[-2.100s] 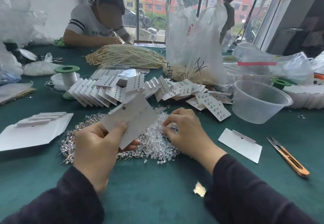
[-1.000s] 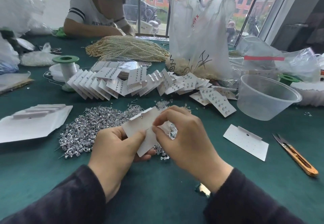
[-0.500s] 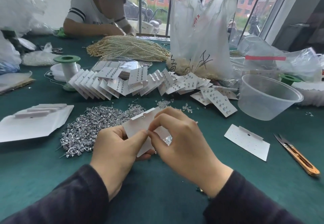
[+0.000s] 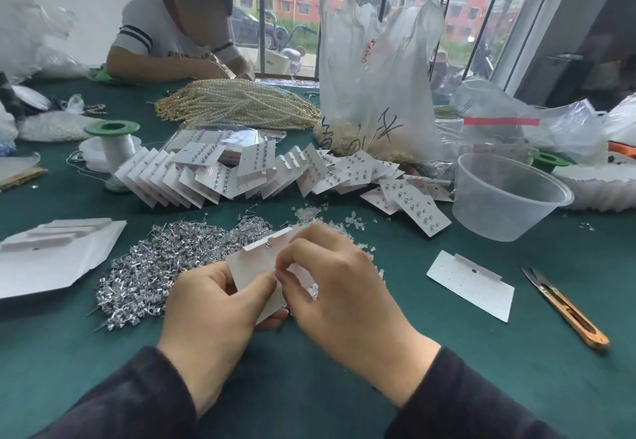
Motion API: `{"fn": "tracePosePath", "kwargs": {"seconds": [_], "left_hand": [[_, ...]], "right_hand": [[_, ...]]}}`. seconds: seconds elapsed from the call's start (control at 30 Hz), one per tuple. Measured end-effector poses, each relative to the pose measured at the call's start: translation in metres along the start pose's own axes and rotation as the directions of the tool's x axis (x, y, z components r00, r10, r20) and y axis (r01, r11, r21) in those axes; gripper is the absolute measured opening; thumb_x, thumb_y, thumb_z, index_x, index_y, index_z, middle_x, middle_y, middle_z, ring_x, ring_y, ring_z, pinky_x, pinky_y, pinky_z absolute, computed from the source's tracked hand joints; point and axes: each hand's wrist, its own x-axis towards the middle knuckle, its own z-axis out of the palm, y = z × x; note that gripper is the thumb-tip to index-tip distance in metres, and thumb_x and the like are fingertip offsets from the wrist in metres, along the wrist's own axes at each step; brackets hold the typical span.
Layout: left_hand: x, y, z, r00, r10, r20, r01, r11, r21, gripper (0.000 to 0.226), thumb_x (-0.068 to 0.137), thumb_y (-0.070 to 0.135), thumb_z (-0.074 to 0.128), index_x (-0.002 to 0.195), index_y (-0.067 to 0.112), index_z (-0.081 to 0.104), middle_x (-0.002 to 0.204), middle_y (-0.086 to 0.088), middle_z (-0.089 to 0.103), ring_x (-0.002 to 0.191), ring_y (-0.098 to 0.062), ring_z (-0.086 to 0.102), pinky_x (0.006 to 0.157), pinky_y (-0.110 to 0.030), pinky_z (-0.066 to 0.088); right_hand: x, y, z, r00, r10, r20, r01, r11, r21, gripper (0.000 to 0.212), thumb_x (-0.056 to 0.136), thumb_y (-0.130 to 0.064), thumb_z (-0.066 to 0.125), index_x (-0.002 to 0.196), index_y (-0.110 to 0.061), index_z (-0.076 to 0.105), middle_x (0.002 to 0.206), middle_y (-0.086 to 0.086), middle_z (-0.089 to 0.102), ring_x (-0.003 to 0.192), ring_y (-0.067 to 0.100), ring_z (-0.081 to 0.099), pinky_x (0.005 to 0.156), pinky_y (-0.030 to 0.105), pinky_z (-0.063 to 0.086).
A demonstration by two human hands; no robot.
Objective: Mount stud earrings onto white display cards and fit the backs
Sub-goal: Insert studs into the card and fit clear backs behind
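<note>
**Hands working one card over the heap of studs**

Left hand (image 4: 210, 304) grasped a white display card (image 4: 256, 259) by its near-left part, thumb on the face and the other fingers curled behind. It held the card tilted, just above the green table (image 4: 309, 387). The right hand (image 4: 344, 287) was closed in a fine pinch, with thumb and forefinger meeting on the face of the same card. What lay between the two fingertips was too small to see, so I could not tell if it was a stud or a back.

Under and to the left of the hands lay the pile of silver stud earrings (image 4: 161, 263). The clear backs (image 4: 309, 213) were scattered just behind the hands. Finished cards (image 4: 213, 177) stood in an overlapping row farther away. One blank card (image 4: 471, 283) lay flat at the right, near the orange thread snips (image 4: 564, 311), and a clear plastic bowl (image 4: 509, 194) stood beyond it.

As I judge it, the step in hand was the seating of one small piece on this card — the card looked almost bare, so the filling was at its beginning. The next move would ask for a steady left hand and a straight push at the hole, because a tilted post may bend the thin card. After that, the right hand would have to fetch the next piece from the heap.
</note>
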Motion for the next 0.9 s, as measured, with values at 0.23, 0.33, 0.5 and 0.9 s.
{"fn": "tracePosePath", "kwargs": {"seconds": [0.23,0.33,0.5,0.9], "left_hand": [[0.0,-0.001,-0.002,1.0,-0.002,0.016,0.002,1.0,0.031,0.036,0.077,-0.001,0.063,0.056,0.027,0.073,0.051,-0.003,0.068,0.042,-0.012,0.062,0.038,-0.019,0.048],[0.0,-0.002,-0.002,1.0,-0.013,0.024,0.012,0.999,0.038,0.031,0.077,-0.001,0.063,0.058,0.022,0.073,0.051,-0.005,0.067,0.042,-0.013,0.062,0.038,-0.019,0.047],[0.001,-0.003,-0.003,0.999,-0.01,0.032,0.007,0.998,0.066,0.022,0.073,0.004,0.062,0.061,0.019,0.072,0.049,-0.005,0.066,0.042,-0.012,0.061,0.038,-0.02,0.047],[0.004,0.002,-0.004,0.995,-0.057,0.079,0.053,0.998,0.044,0.035,0.078,-0.004,0.055,0.061,0.02,0.074,0.055,-0.005,0.069,0.046,-0.011,0.063,0.04,-0.019,0.049]], "right_hand": [[-0.002,-0.002,0.005,0.999,0.014,0.047,-0.009,0.995,-0.096,0.008,0.075,0.0,0.058,0.07,-0.002,0.064,0.078,0.009,0.061,0.069,0.026,0.057,0.062,0.037,0.049],[-0.003,-0.003,0.005,0.999,0.023,0.038,-0.02,0.997,-0.078,0.008,0.075,-0.002,0.058,0.07,-0.003,0.065,0.078,0.008,0.062,0.07,0.026,0.058,0.062,0.036,0.05],[-0.002,-0.004,0.007,0.998,0.017,0.065,-0.011,0.995,-0.096,0.01,0.075,-0.001,0.056,0.069,-0.004,0.064,0.076,0.008,0.061,0.069,0.029,0.057,0.06,0.039,0.05],[-0.003,-0.005,-0.004,0.998,0.062,0.021,-0.061,0.997,-0.042,0.008,0.078,-0.014,0.057,0.074,-0.01,0.063,0.078,0.002,0.059,0.07,0.024,0.058,0.057,0.04,0.051]]}}
